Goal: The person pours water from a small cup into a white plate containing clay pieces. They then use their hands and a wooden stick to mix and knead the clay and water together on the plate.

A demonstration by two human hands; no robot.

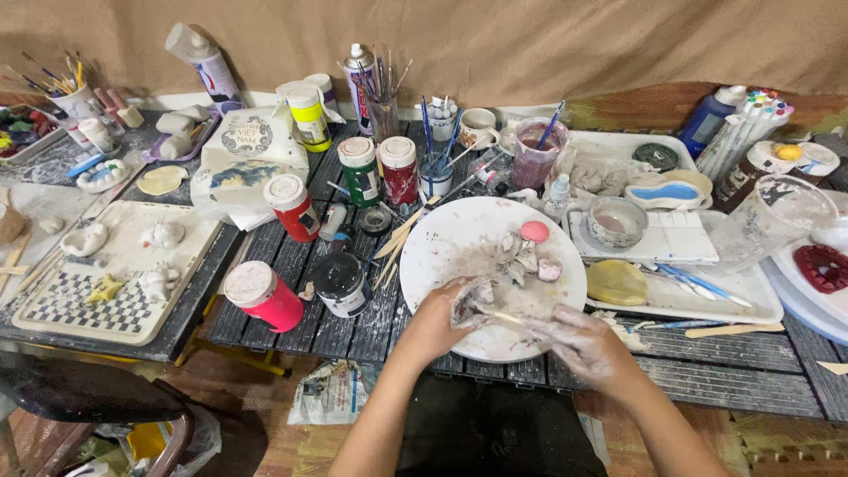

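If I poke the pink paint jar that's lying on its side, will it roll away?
Probably a little. The pink paint jar is round and lies on its side, so a sideways poke could roll it. The slatted table has grooves that may slow it. Its white lid looks shut, so paint likely stays in.

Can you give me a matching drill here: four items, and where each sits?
Things:
1. white plate
2. pink jar
3. checkered tray
4. marker set

Places:
A. far right, at the back
B. under both hands
C. far left of the table
D. lying on its side, left of the black jar

Pairs: 1-B, 2-D, 3-C, 4-A. The left hand and right hand work over the plate.
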